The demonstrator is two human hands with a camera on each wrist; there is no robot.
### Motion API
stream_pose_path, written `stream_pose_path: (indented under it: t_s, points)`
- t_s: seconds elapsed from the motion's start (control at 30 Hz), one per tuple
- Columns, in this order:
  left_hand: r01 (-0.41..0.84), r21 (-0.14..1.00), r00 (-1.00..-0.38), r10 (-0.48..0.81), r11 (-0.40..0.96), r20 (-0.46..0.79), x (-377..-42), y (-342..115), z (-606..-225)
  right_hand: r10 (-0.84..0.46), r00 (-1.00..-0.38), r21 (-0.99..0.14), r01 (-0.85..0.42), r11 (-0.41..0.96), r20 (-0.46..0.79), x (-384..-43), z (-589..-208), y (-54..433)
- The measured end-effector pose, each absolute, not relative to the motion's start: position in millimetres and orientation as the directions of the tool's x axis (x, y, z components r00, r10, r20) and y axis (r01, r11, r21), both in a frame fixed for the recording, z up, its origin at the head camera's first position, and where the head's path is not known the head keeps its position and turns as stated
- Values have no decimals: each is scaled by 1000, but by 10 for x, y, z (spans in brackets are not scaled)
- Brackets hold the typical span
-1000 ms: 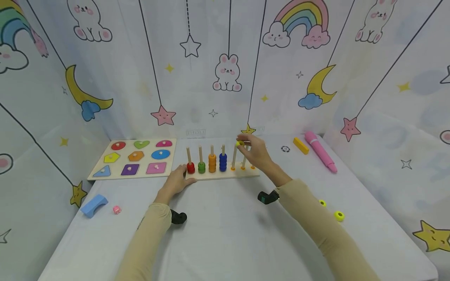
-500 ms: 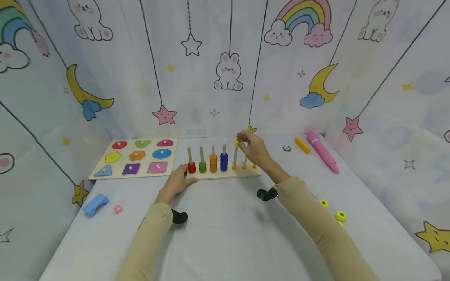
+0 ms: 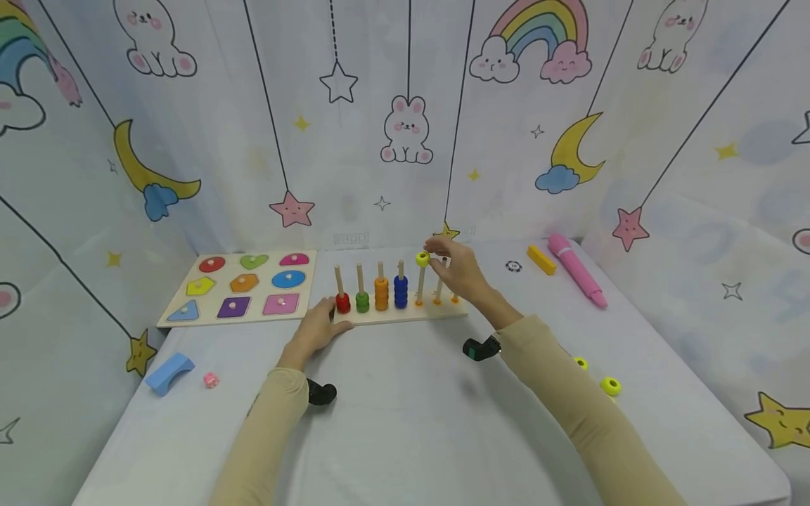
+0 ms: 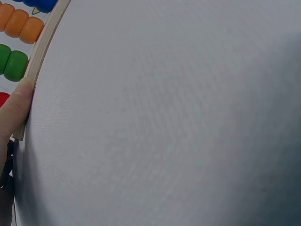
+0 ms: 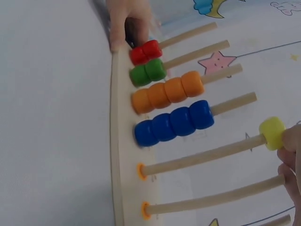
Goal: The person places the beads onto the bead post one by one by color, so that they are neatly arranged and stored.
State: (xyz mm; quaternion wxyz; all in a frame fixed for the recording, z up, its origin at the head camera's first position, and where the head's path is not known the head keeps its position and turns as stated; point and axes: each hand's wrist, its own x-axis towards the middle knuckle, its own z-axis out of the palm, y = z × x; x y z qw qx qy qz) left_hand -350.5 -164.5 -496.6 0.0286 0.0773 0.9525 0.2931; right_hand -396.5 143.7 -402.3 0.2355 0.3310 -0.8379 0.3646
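Note:
A wooden peg board (image 3: pixel 405 314) with upright pegs stands at the back middle of the table. Red beads (image 5: pixel 146 52), green beads (image 5: pixel 148 72), orange beads (image 5: pixel 168 92) and blue beads (image 5: pixel 174 123) sit on its left pegs. My left hand (image 3: pixel 316 328) grips the board's left end, its thumb (image 4: pixel 19 101) along the front edge. At the top of the fifth peg is a yellow bead (image 3: pixel 422 260), which my right hand (image 3: pixel 462 270) holds at the fingertips. In the right wrist view the peg's tip meets that bead, and the bead hides the tip.
A shape puzzle board (image 3: pixel 237 284) lies at the back left. Nearer are a blue arch block (image 3: pixel 169 372) and a small pink piece (image 3: pixel 211 379). More yellow beads (image 3: pixel 610 386) lie beside the right sleeve. A pink pen-shaped toy (image 3: pixel 577 270) and a yellow block (image 3: pixel 541 260) are at the back right.
The yellow bead has shifted slightly left onto the fifth peg's tip and shows more clearly beside the right fingers. The left hand stays on the board.

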Motion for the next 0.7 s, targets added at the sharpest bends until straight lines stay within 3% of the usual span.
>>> stream_pose_path:
  t_s: [0.3, 0.7]
  points:
    - [126, 566, -987, 160, 814, -10, -3500, -1661, -4960, -371, -701, -454, -691, 562, 609, -3969, -4046, 1447]
    - [141, 549, -986, 169, 824, 0, -3526, -1645, -4973, -281, -669, -477, -709, 520, 689, -3769, -4155, 1911]
